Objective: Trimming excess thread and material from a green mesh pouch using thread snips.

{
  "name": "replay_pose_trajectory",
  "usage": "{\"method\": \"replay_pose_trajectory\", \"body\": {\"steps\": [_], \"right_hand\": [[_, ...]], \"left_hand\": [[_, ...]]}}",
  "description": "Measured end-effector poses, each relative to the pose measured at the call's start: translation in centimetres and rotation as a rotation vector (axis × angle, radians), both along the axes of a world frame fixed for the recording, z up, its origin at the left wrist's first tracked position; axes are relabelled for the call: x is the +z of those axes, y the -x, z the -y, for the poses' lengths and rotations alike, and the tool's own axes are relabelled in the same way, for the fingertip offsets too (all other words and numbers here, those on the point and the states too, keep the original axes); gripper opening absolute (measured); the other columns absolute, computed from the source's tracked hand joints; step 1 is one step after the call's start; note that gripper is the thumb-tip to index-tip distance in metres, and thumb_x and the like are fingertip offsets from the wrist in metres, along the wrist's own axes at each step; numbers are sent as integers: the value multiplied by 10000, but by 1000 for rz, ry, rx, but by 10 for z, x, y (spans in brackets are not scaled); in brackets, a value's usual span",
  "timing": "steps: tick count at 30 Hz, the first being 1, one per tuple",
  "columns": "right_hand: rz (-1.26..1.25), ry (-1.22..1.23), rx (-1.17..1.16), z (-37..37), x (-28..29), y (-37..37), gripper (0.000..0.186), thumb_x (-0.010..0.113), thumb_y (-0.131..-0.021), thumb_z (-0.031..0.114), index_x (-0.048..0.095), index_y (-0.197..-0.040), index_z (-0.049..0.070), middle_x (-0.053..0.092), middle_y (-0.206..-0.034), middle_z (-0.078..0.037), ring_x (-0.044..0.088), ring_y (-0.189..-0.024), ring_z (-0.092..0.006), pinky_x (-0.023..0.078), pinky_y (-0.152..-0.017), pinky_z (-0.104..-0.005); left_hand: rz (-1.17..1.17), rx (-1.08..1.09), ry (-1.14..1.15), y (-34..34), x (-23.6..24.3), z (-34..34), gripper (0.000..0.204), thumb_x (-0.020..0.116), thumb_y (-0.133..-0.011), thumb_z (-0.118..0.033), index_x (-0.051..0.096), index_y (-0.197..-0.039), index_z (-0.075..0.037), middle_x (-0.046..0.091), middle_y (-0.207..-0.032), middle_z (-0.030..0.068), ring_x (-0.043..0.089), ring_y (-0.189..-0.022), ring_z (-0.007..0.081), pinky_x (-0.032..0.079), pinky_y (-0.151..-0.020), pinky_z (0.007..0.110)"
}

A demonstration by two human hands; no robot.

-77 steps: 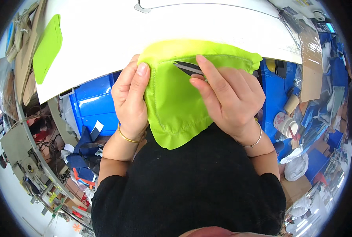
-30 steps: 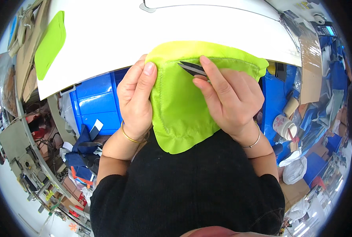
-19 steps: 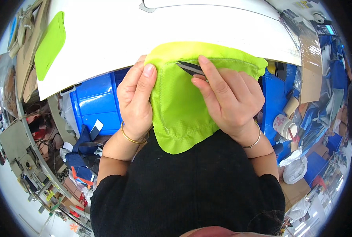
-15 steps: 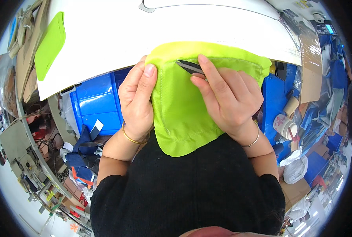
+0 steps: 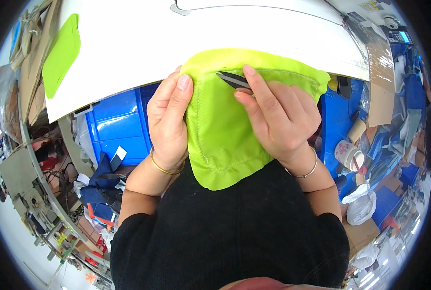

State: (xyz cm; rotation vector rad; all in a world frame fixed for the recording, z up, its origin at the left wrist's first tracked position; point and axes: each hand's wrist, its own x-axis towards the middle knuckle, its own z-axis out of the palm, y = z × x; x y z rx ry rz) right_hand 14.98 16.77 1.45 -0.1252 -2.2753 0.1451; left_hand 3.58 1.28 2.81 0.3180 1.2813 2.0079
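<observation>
A lime-green sewn fabric piece (image 5: 225,121) with a stitched line along its border hangs between my hands at the table's near edge. My left hand (image 5: 169,116) pinches its left edge, thumb on top and fingers behind. In my right hand (image 5: 285,113) is a pair of thread snips (image 5: 232,79); their dark pointed blades lie near the stitching by the upper left corner. The handles are hidden inside my palm. My index finger and thumb hold the blades' base, and the hand rests over the fabric's right part.
The white table (image 5: 128,43) spans the far side. Flat green fabric pieces (image 5: 61,55) lie at its left end. Below the table stands a blue plastic bin (image 5: 118,125). To the right are a white patterned cup (image 5: 347,152) and a cardboard sheet (image 5: 380,77).
The fabric and both hands have shifted very slightly upward. The snips' tips are still by the upper stitching, and both grips are the same.
</observation>
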Motion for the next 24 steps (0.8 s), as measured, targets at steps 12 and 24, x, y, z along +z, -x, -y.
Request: {"method": "replay_pose_trajectory", "body": {"steps": [12, 24], "right_hand": [[111, 155, 30, 4, 14, -5, 387, 807, -784, 152, 729, -1150, 51, 632, -726, -31, 555, -580, -169, 414, -533, -282], [279, 659, 166, -20, 29, -2, 310, 822, -793, 119, 686, -1056, 28, 656, -898, -54, 619, -804, -127, 481, -720, -231]], "left_hand": [[-62, 36, 23, 4, -1, 0, 319, 502, -1052, -178, 610, -1264, 34, 679, -1098, 61, 613, -951, 87, 489, -838, 227], [-270, -170, 64, 20, 2, -4, 227, 595, -1002, -108, 657, -1148, 54, 694, -1062, 54, 632, -912, 89, 501, -814, 220]]}}
